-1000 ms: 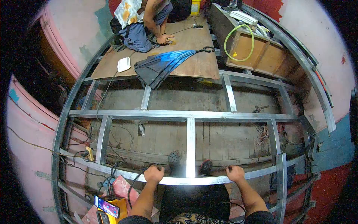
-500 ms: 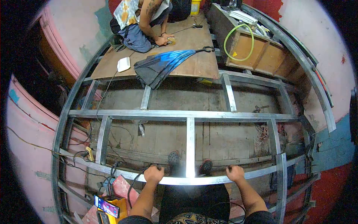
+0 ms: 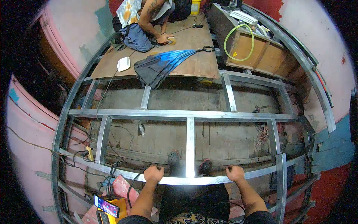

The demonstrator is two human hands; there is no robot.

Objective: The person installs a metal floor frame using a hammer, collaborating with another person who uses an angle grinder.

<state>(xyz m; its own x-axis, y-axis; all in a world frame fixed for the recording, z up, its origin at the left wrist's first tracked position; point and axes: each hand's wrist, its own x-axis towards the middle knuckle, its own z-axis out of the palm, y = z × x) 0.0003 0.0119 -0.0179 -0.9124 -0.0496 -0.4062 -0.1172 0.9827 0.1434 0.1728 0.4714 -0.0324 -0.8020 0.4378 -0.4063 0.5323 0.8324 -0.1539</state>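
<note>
My left hand rests closed on the near metal beam, left of the middle crosspiece; a black cable runs beside it. Farther right on that same beam, my right hand is closed over the metal too. The fingers of both curl round the beam's upper edge. Below and left of my left hand, a phone lies on a yellow machine.
A co-worker crouches on a plywood sheet at the back. On it lie a blue and black umbrella and a white box. A wooden cabinet with a yellow-green hose stands back right. Metal frame openings show the floor.
The co-worker has shifted slightly to the right. My hands stay in place on the beam.
</note>
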